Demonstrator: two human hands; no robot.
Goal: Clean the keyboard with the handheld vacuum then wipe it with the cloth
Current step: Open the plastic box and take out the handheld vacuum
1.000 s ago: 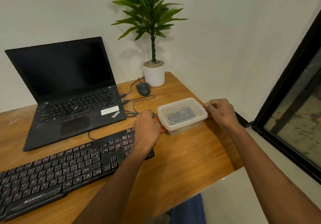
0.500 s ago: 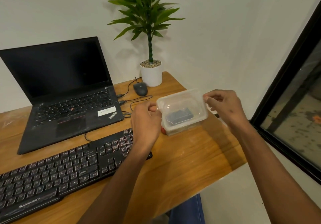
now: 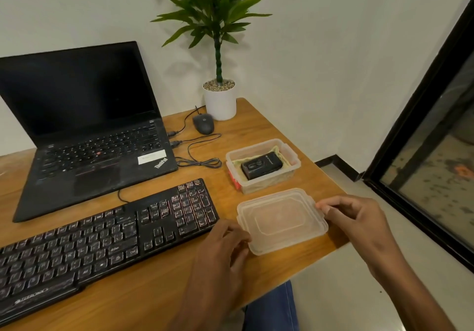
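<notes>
Open black laptop (image 3: 84, 135) at bench (image 3: 154, 279) rear-left, screen dark. Mouse (image 3: 203, 123) just beside white potted plant (image 3: 220, 99). 2 cables (image 3: 197, 151) coil nearby.

Plain white wall (image 3: 320, 48) behind and to the right, evenly lit, with a soft plant shadow. Wooden bench (image 3: 143, 287) with a rounded far corner set against it. Pale floor (image 3: 341, 292) below, dark skirting (image 3: 336, 162) at the wall's foot. At right, a black-framed window (image 3: 436, 135), its glass showing a dim, speckled ground outside.
</notes>
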